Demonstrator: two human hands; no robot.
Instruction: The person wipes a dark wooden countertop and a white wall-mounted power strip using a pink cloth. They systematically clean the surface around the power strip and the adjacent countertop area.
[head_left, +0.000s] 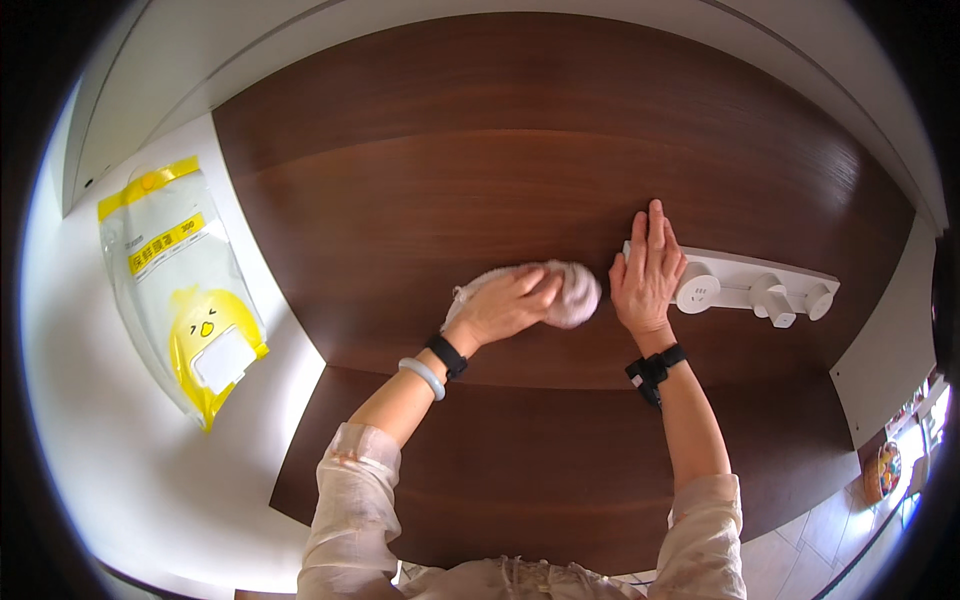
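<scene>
My left hand (506, 304) grips a pale pinkish cloth (577, 294), bunched and slightly blurred, against a dark brown wood panel (450, 195). To its right, my right hand (646, 277) lies flat with its fingers extended, over the left end of a white power track (739, 270) mounted on the panel. A round white socket (698, 289) sits just right of that hand. Further right on the track are a white plug or adapter (778, 306) and another round white module (819, 301). Each wrist wears a black band.
On the white side panel (277, 420) at left hangs a clear and yellow plastic bag (169, 262) with a chick print and writing. A brown wood surface (525, 457) lies below my arms. White cabinet parts border the top. At far right stands a basket (883, 472) on a tiled floor.
</scene>
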